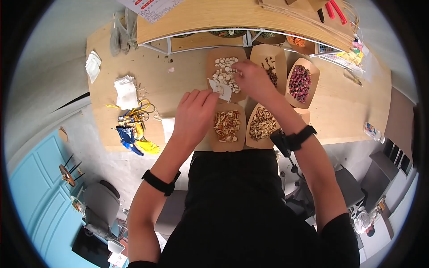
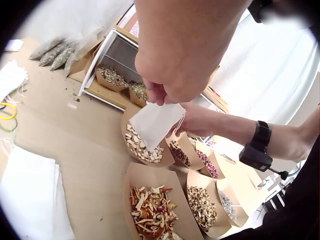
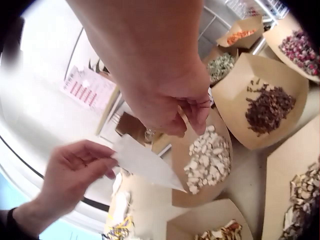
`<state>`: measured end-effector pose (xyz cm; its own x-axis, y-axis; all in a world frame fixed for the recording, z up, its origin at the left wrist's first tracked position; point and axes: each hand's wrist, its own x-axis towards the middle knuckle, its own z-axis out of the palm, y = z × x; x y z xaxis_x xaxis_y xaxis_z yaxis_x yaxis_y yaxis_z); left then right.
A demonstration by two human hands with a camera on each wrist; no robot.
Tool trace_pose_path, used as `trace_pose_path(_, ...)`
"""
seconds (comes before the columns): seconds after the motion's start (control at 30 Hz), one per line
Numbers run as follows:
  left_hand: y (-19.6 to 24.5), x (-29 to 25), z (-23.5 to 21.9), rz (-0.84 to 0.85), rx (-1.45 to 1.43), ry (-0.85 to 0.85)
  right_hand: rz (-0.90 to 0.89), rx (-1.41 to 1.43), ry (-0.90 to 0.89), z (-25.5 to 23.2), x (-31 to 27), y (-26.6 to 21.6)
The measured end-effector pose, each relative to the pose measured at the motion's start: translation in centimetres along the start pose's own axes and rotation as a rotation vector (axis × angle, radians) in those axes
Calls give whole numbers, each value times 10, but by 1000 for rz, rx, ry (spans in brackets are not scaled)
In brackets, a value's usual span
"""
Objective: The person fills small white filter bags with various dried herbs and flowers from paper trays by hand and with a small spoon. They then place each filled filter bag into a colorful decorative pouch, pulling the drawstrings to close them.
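Observation:
A white cloth pouch (image 1: pixel 222 90) (image 2: pixel 157 125) (image 3: pixel 145 162) hangs from my left hand (image 1: pixel 195 114) (image 2: pixel 172 85) (image 3: pixel 75 175), pinched between thumb and fingers at one edge. It slants over the near left part of a paper tray (image 1: pixel 213 56) of white dried pieces (image 1: pixel 225 76) (image 2: pixel 142 145) (image 3: pixel 209 160). Above the same tray is my right hand (image 1: pixel 254 80) (image 2: pixel 197 120) (image 3: pixel 167 105), fingers bent downward. In the right wrist view its fingertips stand apart, with nothing clearly visible between them. The pouch partly hides the right hand in the left wrist view.
Trays of dark pieces (image 1: pixel 271 73), rosebuds (image 1: pixel 300 83), orange-white strips (image 1: pixel 228 126) and brown chunks (image 1: pixel 262 123) surround it. White pouches (image 1: pixel 126 92) and coloured cords (image 1: pixel 134 117) lie left. A wooden shelf (image 1: pixel 201 20) spans the back. A small bottle (image 1: pixel 373 132) lies far right.

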<state>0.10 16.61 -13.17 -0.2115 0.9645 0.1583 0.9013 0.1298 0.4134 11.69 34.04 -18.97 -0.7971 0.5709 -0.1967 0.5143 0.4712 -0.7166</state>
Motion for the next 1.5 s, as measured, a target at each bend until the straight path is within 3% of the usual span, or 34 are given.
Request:
trace_pose_path(0.07,0,-5,-7,-10,-5,4,-164,-291,-84,22,1,5)
trace_pose_path(0.17,1,-11,-12,-54,-4,-1,-117,-429,-184,37,1,-14)
trace_pose_path(0.27,0,-16,-16,-101,-28,-1,-87,-389,-225,52,10,-9)
trace_pose_path(0.4,-1,-18,-15,-123,-43,13,-115,-495,-154,63,15,11)
trace_pose_path(0.7,-1,-6,4,-65,-76,52,18,-95,-83,-1,13,9)
trace_pose_path(0.77,-2,-1,12,-59,-85,56,140,119,-63,-15,9,-3)
trace_pose_path(0.9,-3,9,29,-62,-89,45,150,311,-21,-30,-3,-15)
trace_pose_path(1.07,-6,9,46,-74,-75,29,251,752,-89,-31,-20,-36)
trace_pose_path(1.2,-8,7,48,-104,-87,41,299,808,-94,-21,-23,-36)
trace_pose_path(1.5,-5,9,45,-94,-83,52,199,541,8,-9,-33,-30)
